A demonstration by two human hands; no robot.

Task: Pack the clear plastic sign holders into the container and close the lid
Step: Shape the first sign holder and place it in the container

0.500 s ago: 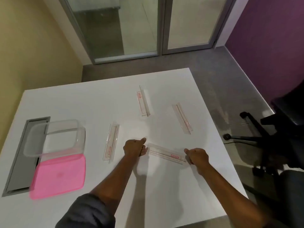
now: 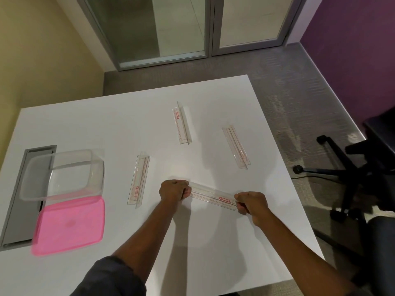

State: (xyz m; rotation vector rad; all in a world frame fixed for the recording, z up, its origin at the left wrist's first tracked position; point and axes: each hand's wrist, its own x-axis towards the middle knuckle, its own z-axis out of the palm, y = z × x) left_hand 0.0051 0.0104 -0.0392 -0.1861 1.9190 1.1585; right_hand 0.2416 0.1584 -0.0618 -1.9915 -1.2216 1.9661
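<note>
Several clear plastic sign holders lie on the white table (image 2: 85, 129). My left hand (image 2: 174, 192) grips one end of the nearest sign holder (image 2: 212, 195), and my right hand (image 2: 251, 202) grips its other end. A second sign holder (image 2: 139, 180) lies to the left of my hands. A third holder (image 2: 182, 123) lies farther back, and a fourth holder (image 2: 236, 147) lies to the right. The clear container (image 2: 64, 174) stands open at the left, nothing inside it. Its pink lid (image 2: 69, 224) lies flat on the table just in front of it.
A grey cable hatch (image 2: 19, 210) is set into the table under the container and lid. A black office chair (image 2: 352, 174) stands off the table's right edge. Glass doors and a yellow wall lie beyond the far edge.
Both hands have closed round the ends of the nearest sign holder. The other holders, the container and the lid have not moved.
</note>
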